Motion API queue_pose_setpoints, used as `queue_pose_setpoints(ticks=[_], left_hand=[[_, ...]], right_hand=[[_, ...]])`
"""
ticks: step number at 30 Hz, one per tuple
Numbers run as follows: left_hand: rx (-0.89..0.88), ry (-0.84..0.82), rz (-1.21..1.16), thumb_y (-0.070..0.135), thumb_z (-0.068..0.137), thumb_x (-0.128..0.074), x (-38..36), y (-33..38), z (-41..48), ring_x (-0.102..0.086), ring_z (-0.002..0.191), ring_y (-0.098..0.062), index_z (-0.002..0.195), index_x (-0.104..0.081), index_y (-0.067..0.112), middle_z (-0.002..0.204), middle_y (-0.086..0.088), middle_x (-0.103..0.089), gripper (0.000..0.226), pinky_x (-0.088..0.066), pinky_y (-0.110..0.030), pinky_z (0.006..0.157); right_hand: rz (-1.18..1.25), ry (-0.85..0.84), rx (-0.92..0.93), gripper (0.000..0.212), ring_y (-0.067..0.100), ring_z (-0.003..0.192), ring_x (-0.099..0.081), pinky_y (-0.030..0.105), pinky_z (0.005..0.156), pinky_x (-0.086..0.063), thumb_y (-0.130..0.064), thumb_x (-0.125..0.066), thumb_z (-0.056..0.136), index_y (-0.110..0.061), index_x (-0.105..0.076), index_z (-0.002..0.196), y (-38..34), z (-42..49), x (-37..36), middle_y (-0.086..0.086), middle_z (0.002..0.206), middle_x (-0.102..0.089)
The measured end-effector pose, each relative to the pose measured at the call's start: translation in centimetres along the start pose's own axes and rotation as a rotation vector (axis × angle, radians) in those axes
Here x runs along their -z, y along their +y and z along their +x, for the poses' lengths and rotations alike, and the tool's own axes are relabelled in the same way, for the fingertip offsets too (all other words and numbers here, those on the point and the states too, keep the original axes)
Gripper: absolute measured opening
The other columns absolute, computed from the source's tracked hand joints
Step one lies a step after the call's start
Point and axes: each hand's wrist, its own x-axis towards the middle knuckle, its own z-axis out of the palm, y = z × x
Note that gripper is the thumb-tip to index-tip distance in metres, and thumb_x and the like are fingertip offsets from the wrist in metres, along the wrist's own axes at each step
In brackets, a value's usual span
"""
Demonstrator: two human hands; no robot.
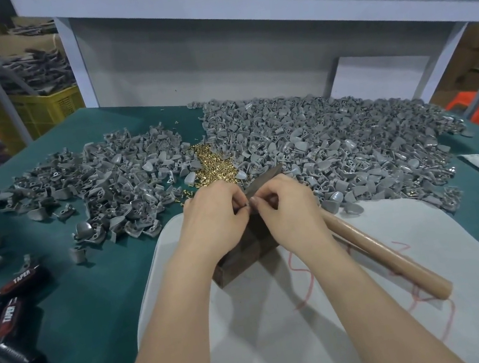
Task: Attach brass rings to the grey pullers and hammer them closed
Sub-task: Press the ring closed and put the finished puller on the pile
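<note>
1. Hands were together in the head view above a dark wooden block, which stood on a white mat on the green table.
2. The left hand and the right hand each kept a narrow grip. Their fingertips pinched one small grey piece between them, over the block's top. It was too small to tell whether a ring sat on it.
3. The brass rings lay in a loose pile on the table just beyond the hands. To the left was a smaller heap of grey pullers and to the right a larger heap.
4. A wooden handle lay slantwise on the mat just beside the right wrist, its far end hidden behind that hand.
5. A black tool marked TAPER lay at the table's left edge, well apart from the mat.
</note>
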Motion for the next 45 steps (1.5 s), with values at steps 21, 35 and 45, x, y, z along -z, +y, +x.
queue_pose_setpoints(ticks=[21,35,45], left_hand=[[0.001,0.017,0.009,0.021,0.084,-0.062,0.0,0.0,0.0,-0.057,0.087,-0.021,0.073,-0.057,0.027,0.072,0.012,-0.053,0.014,-0.047,-0.041,0.086],[0.035,0.013,0.007,0.023,0.085,-0.062,-0.2,0.1,0.0,-0.059,0.087,-0.018,0.078,-0.061,0.025,0.08,0.009,-0.06,0.008,-0.05,-0.04,0.083],[0.103,0.055,0.014,0.022,0.086,-0.062,-0.4,-0.2,0.2,-0.059,0.091,-0.024,0.085,-0.065,0.02,0.09,0.0,-0.065,0.004,-0.05,-0.04,0.081]], right_hand=[[-0.048,-0.033,0.082,0.011,0.018,0.083,-0.052,0.031,0.075,-0.041,-0.011,-0.06,0.089,-0.007,-0.064,0.08,-0.2,-0.4,0.2,-0.003,0.087,-0.049],[-0.385,-0.318,-0.356,0.024,0.027,0.087,-0.062,0.035,0.08,-0.049,-0.037,-0.056,0.092,-0.014,-0.061,0.093,3.6,0.4,5.0,0.007,0.088,-0.067],[-0.191,-0.023,-0.045,0.054,0.025,0.085,-0.06,0.034,0.074,-0.05,-0.023,-0.055,0.093,-0.052,-0.038,0.135,1.6,-2.8,7.2,-0.002,0.104,-0.067]])
